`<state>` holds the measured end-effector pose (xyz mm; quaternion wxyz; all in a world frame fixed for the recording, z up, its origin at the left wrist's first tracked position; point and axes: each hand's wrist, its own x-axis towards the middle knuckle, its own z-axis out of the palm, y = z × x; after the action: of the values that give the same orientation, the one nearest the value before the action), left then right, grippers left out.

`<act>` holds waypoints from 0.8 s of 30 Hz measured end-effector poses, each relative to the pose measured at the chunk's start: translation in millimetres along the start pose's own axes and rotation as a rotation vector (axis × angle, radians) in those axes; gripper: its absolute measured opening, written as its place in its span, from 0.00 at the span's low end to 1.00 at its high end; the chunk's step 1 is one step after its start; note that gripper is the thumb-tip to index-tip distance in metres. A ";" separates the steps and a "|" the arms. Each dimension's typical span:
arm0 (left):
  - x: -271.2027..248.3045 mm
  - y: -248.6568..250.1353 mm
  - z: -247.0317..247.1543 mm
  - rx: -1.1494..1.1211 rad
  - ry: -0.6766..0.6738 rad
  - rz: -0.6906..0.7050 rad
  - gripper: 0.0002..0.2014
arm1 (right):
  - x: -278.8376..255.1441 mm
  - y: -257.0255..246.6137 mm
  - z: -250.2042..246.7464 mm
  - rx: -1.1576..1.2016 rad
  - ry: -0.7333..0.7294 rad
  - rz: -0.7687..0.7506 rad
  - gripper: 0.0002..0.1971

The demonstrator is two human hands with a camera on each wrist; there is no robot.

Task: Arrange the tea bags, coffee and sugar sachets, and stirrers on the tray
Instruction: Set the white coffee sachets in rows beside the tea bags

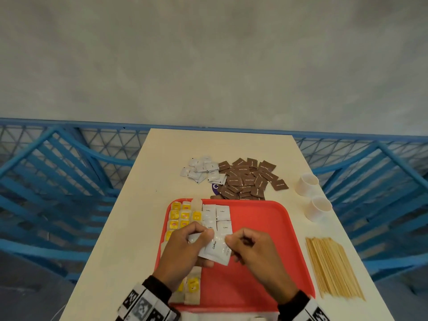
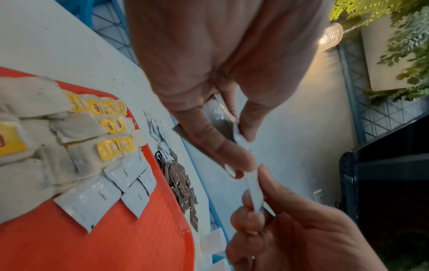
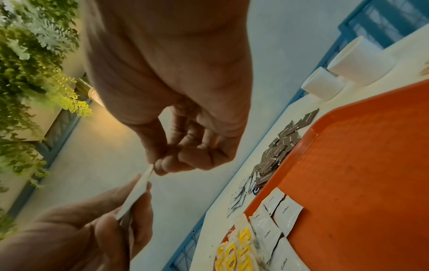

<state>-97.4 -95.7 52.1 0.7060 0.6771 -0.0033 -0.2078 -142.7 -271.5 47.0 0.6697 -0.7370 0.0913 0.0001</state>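
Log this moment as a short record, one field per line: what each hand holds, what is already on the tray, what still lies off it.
left hand: grips a small stack of white coffee sachets above the tray
right hand: pinches the right edge of the top sachet
tray: red, near table edge; right half bare
on tray: tea bags with yellow tags at left; coffee sachets in rows beside them
off tray, far side: brown sugar sachets, small white sachets
off tray, right: wooden stirrers, two white cups

Left hand (image 1: 185,247) hides several tea bags (image 1: 183,215) beneath it.
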 end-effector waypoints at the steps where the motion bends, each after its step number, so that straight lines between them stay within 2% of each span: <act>1: 1.1 1.6 -2.0 -0.019 0.003 0.004 0.10 | -1.3 -1.3 -0.7 0.019 0.005 -0.001 0.10; 4: 3.6 4.7 -8.9 -0.130 0.045 -0.008 0.11 | -1.5 0.1 -3.5 0.119 0.081 0.023 0.11; 8: -0.9 1.1 -3.4 -0.108 -0.058 -0.085 0.14 | -1.6 9.9 -2.3 0.263 0.150 0.116 0.11; 12: -0.5 -13.0 -3.0 -0.032 -0.098 -0.092 0.11 | -5.4 22.5 -4.4 0.273 0.039 0.228 0.13; 15: 3.6 -22.4 -13.7 0.056 -0.190 -0.154 0.10 | -1.9 35.5 -12.7 0.115 -0.084 0.270 0.12; 17: 5.4 -29.8 -18.0 0.118 -0.197 -0.190 0.10 | 2.5 42.3 -15.9 0.015 -0.146 0.281 0.10; 20: 9.8 -40.4 -27.2 0.060 -0.052 -0.178 0.09 | 13.4 52.2 -17.0 -0.078 -0.125 0.308 0.07; 22: 12.3 -44.6 -38.2 -0.071 0.095 -0.186 0.09 | 26.1 64.6 -17.4 -0.132 0.006 0.339 0.07; 24: 11.5 -45.5 -48.3 -0.159 0.171 -0.211 0.10 | 39.9 78.7 -16.9 -0.153 0.123 0.392 0.05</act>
<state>-86.2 -52.8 1.4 0.7293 0.6308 0.1447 -0.2220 -116.2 -300.4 -33.8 0.5922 -0.7523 0.2733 0.0925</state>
